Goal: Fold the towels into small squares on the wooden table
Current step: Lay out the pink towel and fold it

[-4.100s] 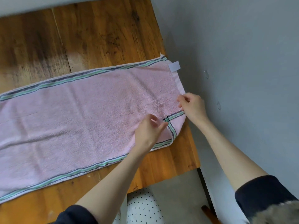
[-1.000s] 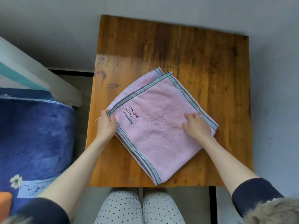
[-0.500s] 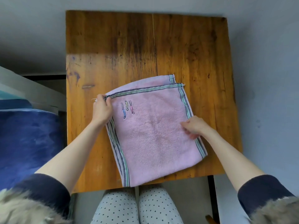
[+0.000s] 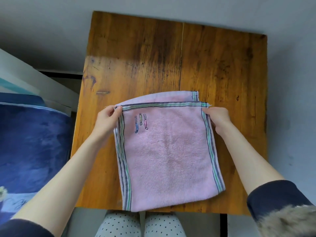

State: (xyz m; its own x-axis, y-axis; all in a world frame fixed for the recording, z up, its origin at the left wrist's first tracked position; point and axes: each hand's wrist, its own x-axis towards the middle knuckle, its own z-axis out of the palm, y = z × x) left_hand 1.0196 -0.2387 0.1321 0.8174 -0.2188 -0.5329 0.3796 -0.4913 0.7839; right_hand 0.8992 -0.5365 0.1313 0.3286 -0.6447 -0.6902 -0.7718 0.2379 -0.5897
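On wooden table point(image 4: 213, 65), hand-pinched pink towel point(image 4: 169, 156)

A grey floor point(image 4: 42, 31) surrounds the scene under soft, even daylight. At left, a dark blue blanket point(image 4: 34, 142) with pale print lies beside a white board point(image 4: 34, 81) edged in teal, a black gap point(image 4: 61, 76) showing behind it.

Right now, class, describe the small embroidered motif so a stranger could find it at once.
Start at the wooden table, then the folded pink towel lying on it. The motif sits near the towel's far left corner, beside the left hand: three little hanging shapes, blue, yellow and pink, the only picture on plain terry.
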